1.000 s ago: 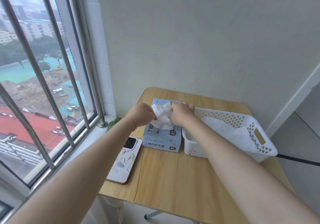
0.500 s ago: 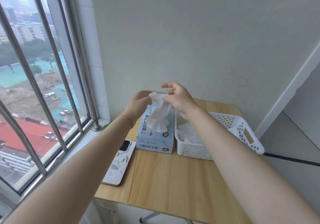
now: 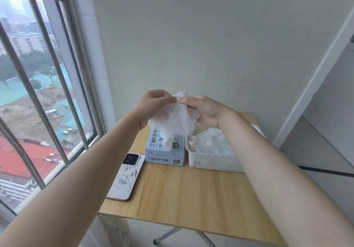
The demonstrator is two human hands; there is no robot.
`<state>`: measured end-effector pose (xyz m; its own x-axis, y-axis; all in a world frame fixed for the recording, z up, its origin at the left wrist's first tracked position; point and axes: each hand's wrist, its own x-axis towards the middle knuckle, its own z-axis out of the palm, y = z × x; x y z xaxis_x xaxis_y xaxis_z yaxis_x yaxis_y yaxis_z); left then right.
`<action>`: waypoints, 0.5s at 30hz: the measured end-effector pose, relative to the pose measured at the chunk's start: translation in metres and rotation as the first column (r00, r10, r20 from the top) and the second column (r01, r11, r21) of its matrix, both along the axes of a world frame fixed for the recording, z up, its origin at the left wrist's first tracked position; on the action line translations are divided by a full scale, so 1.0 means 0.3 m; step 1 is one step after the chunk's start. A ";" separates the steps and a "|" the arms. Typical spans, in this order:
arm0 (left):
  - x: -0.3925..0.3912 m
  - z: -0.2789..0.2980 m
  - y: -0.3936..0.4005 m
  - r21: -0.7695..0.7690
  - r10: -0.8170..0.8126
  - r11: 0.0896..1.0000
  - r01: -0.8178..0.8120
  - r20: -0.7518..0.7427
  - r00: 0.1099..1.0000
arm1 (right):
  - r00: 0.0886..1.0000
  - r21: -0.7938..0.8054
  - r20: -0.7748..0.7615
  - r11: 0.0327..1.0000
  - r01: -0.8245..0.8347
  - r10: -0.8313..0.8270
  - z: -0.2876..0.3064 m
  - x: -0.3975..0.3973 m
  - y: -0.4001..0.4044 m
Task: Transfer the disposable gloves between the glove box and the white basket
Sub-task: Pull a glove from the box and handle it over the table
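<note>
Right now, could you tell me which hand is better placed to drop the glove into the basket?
Probably the right hand: it pinches the glove and hangs above the basket, while the left hand is over the box.

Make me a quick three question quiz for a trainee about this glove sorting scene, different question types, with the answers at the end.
1. True or false: the phone lies inside the white basket.
2. Multiple choice: what hangs directly over the glove box? A) a pen B) a thin white glove C) a cup
3. Fill in: the glove is pinched at its top edge by the left hand and the ____ hand.

Key: 1. False, it lies on the wooden table, left of the box. 2. B. 3. right.
</note>
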<state>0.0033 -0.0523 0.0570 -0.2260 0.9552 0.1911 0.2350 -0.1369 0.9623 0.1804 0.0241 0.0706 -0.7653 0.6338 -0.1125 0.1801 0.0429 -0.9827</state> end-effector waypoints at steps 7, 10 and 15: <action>-0.013 -0.055 -0.032 -0.210 -0.175 0.961 0.179 0.038 0.984 | 0.967 0.122 -0.011 0.960 0.253 -0.253 -0.001 0.001 0.003; -0.037 -0.092 -0.049 -0.384 -0.324 0.863 0.327 0.074 0.943 | 0.940 0.170 -0.019 0.926 0.338 -0.339 -0.001 -0.012 0.003; -0.086 -0.150 -0.071 -0.433 -0.283 0.837 0.334 0.179 0.942 | 0.913 0.126 0.024 0.907 0.402 -0.407 -0.019 -0.013 0.004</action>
